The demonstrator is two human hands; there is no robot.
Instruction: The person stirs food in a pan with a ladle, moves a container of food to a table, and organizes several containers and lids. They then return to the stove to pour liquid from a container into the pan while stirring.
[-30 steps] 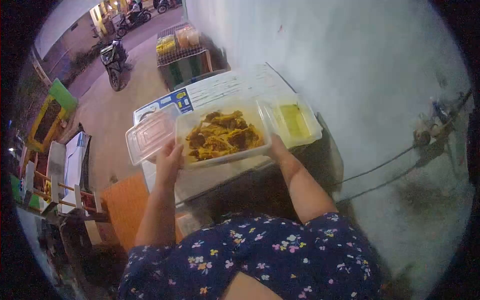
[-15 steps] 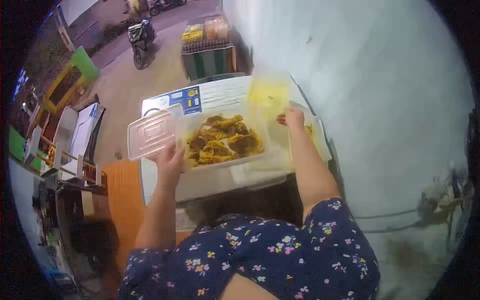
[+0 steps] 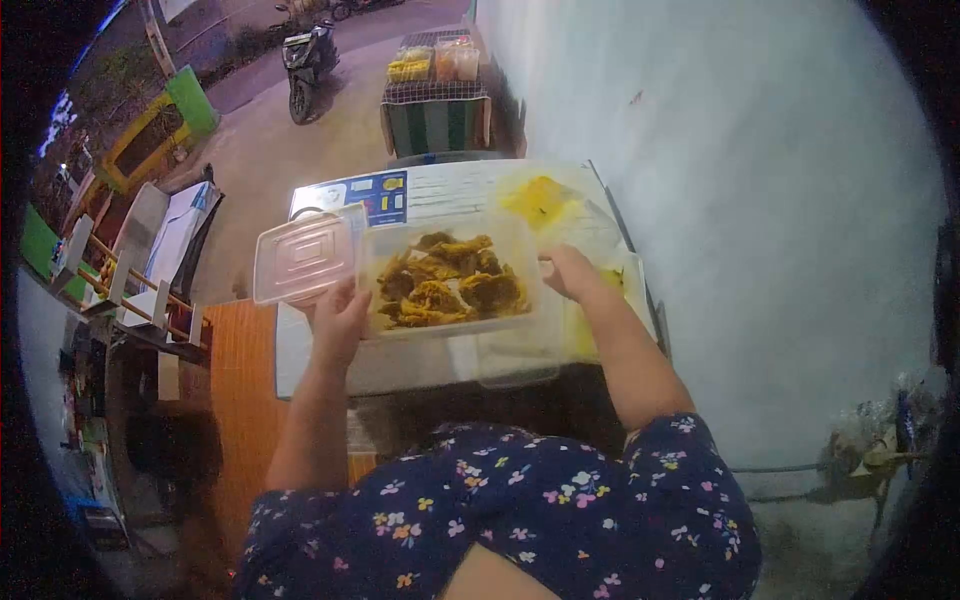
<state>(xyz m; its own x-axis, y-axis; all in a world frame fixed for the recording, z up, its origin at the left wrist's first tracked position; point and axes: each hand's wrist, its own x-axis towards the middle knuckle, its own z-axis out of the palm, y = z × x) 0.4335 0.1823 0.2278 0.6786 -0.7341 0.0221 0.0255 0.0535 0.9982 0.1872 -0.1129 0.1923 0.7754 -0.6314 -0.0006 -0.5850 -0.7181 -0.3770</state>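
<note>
Brown-and-yellow cooked pieces are filling a translucent rectangular plastic box that a person is holding over a white-topped table

The left hand is clasping the box at its left edge, thumb and fingers drawn in, while a pinkish see-through plastic lid is overlapping that edge beside it; whether the hand is also pinching the lid cannot be told; the right hand is hovering at the box's right side with fingers curled, its contact with the rim unclear; a blurred yellow shape is lying beyond the right hand, and a blue-and-white printed panel is showing at the table's far left corner
</note>
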